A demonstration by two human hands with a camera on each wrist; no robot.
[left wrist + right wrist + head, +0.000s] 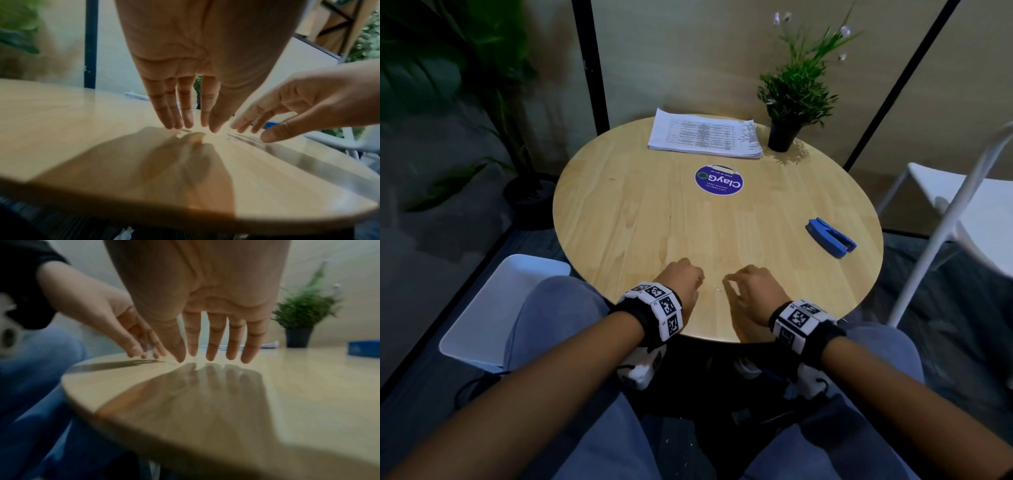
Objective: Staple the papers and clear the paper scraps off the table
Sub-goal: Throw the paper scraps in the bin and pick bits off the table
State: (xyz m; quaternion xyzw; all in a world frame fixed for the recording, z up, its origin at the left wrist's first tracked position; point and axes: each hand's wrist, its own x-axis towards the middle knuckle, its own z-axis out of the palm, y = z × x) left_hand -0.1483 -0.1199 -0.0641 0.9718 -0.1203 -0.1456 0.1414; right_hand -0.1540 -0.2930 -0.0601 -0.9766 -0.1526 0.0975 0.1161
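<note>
Round wooden table [619,219] holds my left hand [681,284] and right hand [751,291] low-centre, fingers straight and empty, over scraps too small to resolve, papers [703,137] and blue stapler [830,236] beyond; sweeping risks scattering bits floorward.

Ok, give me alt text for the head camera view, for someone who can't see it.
Two hands, the left hand and right hand, hover fingers-down at the near edge of a round wooden table. A blue stapler lies to the right; a stack of printed papers and a small potted plant sit at the far side.
</note>
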